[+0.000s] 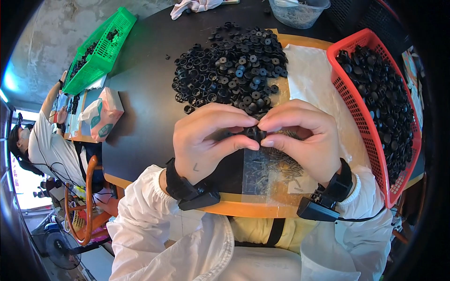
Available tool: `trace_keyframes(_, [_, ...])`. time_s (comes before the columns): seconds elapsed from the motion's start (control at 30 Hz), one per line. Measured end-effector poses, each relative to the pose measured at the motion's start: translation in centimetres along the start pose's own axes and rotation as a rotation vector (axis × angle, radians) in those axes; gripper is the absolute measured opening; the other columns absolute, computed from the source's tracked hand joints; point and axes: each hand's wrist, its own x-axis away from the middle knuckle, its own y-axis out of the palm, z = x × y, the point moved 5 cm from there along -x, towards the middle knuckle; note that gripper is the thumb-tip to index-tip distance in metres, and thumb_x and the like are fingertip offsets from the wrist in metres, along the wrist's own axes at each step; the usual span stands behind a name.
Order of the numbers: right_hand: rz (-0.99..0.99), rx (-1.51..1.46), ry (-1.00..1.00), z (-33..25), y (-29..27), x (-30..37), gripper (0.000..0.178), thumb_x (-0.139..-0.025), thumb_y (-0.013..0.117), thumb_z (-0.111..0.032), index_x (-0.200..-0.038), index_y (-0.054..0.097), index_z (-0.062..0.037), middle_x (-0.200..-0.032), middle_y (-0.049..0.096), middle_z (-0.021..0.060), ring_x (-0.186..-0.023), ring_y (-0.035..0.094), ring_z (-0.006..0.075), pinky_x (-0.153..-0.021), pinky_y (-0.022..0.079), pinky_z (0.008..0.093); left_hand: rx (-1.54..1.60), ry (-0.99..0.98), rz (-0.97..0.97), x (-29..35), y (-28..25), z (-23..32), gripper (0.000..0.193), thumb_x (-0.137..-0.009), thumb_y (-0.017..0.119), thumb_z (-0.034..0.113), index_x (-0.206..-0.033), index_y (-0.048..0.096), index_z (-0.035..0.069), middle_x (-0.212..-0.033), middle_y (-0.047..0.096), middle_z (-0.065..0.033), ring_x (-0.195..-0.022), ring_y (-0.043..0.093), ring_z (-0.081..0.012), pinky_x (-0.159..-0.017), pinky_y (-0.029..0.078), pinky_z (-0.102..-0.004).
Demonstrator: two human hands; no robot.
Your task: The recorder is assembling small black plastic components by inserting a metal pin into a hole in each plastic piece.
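A small black round plastic part (255, 134) is pinched between the fingertips of both hands, over the near side of the table. My left hand (208, 133) grips it from the left with thumb and forefinger, and my right hand (304, 136) from the right in the same way. Fingers cover most of the part, so its details are hidden. Just beyond my hands lies a large pile of black plastic rings and discs (234, 70). Partly behind and below my right hand, many thin metal pins (287, 164) are heaped on clear plastic film.
On the right stands a red basket (363, 136) full of black round caps. A clear tub (300, 16) sits at the back. To the left are a tissue box (111, 110) and a green basket (96, 70) with black parts, near a seated co-worker (56, 140).
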Motion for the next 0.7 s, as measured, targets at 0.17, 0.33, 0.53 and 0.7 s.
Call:
trace_keyframes(0.17, [-0.045,0.082,-0.011,0.0,0.0,0.1,0.025,-0.076,0.074,0.003,-0.1,0.07,-0.0016,-0.1,0.066,0.008,-0.087,0.063,0.015,-0.078,0.052,0.0274,0.001,0.015,-0.015,0.0,0.1,0.0,0.037,-0.064,0.086,0.014,-0.094,0.069,0.001,-0.093,0.069,-0.0125,-0.083,0.065,-0.0203,-0.072,0.052,-0.0299])
trace_keyframes(0.33, [0.051,-0.15,0.201,0.6,0.6,0.0,0.027,-0.074,0.076,-0.004,-0.101,0.069,-0.0038,-0.106,0.066,0.0051,-0.096,0.058,0.0165,-0.085,0.047,0.0295,-0.094,0.166,-0.026,0.0,0.2,0.1,0.036,-0.063,0.084,0.026,-0.092,0.072,0.007,-0.088,0.062,-0.0068,-0.079,0.058,-0.0179,-0.068,0.046,-0.0283])
trace_keyframes(0.53, [-0.213,0.26,-0.053,-0.6,0.5,-0.2,0.024,-0.076,0.071,-0.005,-0.1,0.071,-0.0038,-0.097,0.069,0.0047,-0.094,0.056,0.0203,-0.087,0.042,0.0333,-0.247,0.168,0.052,0.6,-0.3,1.0,0.039,-0.053,0.083,0.031,-0.091,0.078,0.025,-0.08,0.034,0.0032,-0.073,0.039,-0.0159,-0.063,0.034,-0.0272])
trace_keyframes(0.7, [-0.231,0.13,-0.089,0.2,0.1,0.0,0.02,-0.077,0.067,0.0,-0.094,0.075,-0.0051,-0.084,0.072,0.002,-0.09,0.056,0.0173,-0.086,0.042,0.0318,-0.254,0.259,0.056,0.5,0.3,2.2,0.046,-0.046,0.085,0.026,-0.091,0.077,0.025,-0.077,0.035,0.0034,-0.073,0.041,-0.0166,-0.063,0.034,-0.0281])
